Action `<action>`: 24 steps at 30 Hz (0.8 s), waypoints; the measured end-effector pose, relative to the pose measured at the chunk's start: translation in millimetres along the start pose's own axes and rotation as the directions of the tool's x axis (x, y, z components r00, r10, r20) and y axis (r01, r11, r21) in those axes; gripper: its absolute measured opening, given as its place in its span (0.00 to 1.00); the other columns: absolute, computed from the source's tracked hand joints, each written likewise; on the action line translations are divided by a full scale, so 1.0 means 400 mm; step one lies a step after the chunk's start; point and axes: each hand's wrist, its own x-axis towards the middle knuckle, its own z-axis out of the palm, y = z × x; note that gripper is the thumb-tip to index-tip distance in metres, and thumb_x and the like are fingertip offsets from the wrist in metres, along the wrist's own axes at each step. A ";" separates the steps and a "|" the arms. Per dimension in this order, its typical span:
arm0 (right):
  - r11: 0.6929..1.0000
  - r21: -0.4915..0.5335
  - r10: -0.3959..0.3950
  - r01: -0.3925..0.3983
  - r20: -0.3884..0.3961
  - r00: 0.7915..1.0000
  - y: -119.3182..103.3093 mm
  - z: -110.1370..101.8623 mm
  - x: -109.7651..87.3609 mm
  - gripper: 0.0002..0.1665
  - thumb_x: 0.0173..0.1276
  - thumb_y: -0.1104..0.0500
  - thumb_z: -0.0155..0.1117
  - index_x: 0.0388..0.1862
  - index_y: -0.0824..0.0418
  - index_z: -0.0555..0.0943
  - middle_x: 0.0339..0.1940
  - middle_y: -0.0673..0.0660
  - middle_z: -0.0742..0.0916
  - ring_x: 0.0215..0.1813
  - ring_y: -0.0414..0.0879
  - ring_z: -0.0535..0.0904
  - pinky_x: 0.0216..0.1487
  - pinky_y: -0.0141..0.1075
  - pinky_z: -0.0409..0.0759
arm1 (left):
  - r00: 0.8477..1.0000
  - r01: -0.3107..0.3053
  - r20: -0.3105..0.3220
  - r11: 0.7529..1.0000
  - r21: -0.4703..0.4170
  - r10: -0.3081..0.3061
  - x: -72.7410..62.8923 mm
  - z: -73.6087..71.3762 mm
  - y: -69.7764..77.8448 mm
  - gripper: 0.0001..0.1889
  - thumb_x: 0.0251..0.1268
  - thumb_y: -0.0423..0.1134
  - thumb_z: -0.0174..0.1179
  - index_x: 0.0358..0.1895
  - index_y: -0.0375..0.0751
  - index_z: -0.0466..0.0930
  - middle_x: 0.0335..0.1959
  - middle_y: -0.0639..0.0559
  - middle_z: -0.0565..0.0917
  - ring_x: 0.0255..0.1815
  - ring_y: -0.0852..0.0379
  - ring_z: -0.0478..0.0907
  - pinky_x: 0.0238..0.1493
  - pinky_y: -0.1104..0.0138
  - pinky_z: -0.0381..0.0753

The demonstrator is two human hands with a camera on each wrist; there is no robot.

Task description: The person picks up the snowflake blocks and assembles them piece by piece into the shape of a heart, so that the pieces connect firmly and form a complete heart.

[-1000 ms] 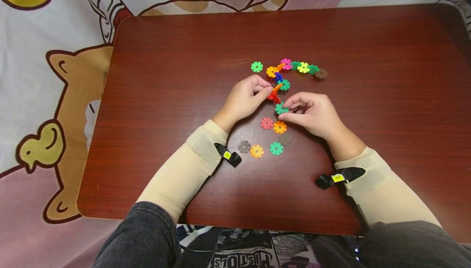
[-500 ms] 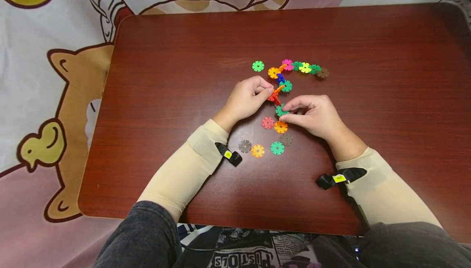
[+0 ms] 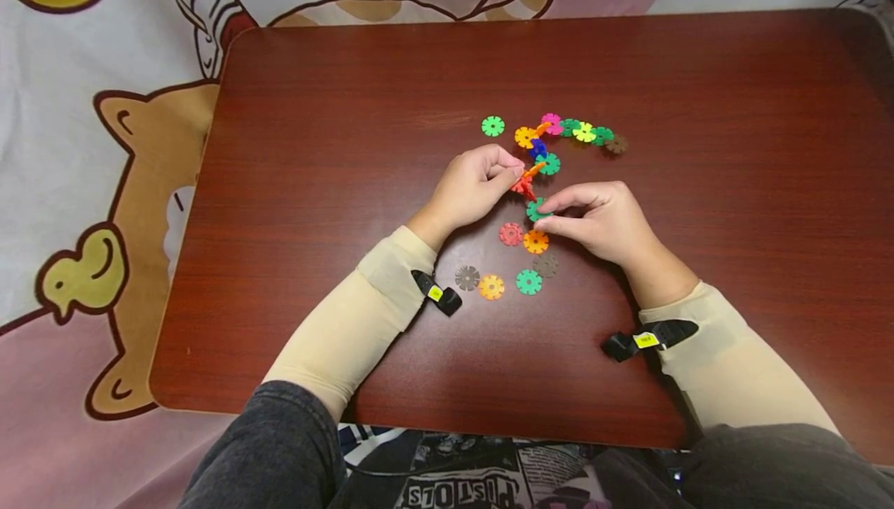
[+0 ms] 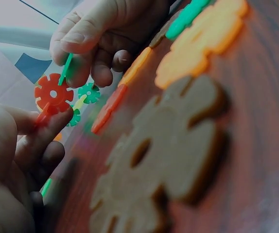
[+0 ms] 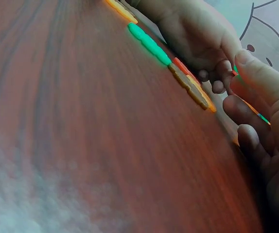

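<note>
Notched plastic snowflake discs are slotted together into a curving chain. My left hand (image 3: 471,183) pinches a red disc (image 4: 42,117) near the chain's front end, between thumb and index finger. Slotted onto that is another red disc (image 4: 45,89), standing face-on in the left wrist view. My right hand (image 3: 594,214) pinches a green disc (image 3: 536,209), edge-on at the red disc's rim in the left wrist view. Beyond my hands the chain runs through an orange disc (image 3: 534,171), a green one (image 3: 550,164) and a blue one (image 3: 537,150). In the right wrist view my fingers mostly hide the discs.
Further along, the chain bends right past a pink disc (image 3: 552,123) to a brown disc (image 3: 617,143). A loose green disc (image 3: 493,126) lies left of it. Nearer me lie loose discs, among them a pinkish-red one (image 3: 511,234), an orange one (image 3: 535,242) and a grey-brown one (image 3: 467,278).
My right hand has shifted slightly toward me, its fingers rearranged around the green disc. The left hand keeps its pinch on the red disc. The head view has drifted a little.
</note>
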 end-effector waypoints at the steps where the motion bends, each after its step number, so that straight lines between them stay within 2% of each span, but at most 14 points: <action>1: 1.000 -0.003 0.001 -0.001 0.002 1.000 0.000 0.000 0.000 0.15 0.49 0.75 0.87 0.34 0.61 0.94 0.29 0.51 0.92 0.33 0.33 0.86 0.36 0.25 0.80 | 1.000 0.000 0.001 1.000 -0.006 0.000 0.000 0.000 0.000 0.08 0.79 0.42 0.64 0.48 0.41 0.88 0.39 0.56 0.93 0.44 0.66 0.87 0.50 0.69 0.79; 18: 0.999 -0.006 -0.042 0.042 -0.010 0.999 0.003 0.006 0.002 0.15 0.47 0.75 0.87 0.33 0.62 0.94 0.29 0.55 0.93 0.35 0.32 0.87 0.40 0.26 0.81 | 1.000 0.010 0.019 0.999 -0.043 -0.009 0.003 -0.002 0.005 0.07 0.79 0.41 0.64 0.46 0.42 0.89 0.33 0.59 0.92 0.38 0.65 0.86 0.46 0.68 0.78; 24: 0.999 -0.013 -0.053 0.053 -0.024 0.998 0.006 0.006 0.003 0.16 0.46 0.74 0.89 0.32 0.61 0.94 0.28 0.54 0.92 0.34 0.33 0.86 0.39 0.26 0.80 | 1.000 0.015 0.017 0.999 -0.036 -0.014 0.002 0.003 0.007 0.08 0.79 0.41 0.64 0.46 0.42 0.89 0.33 0.59 0.92 0.39 0.66 0.86 0.47 0.68 0.78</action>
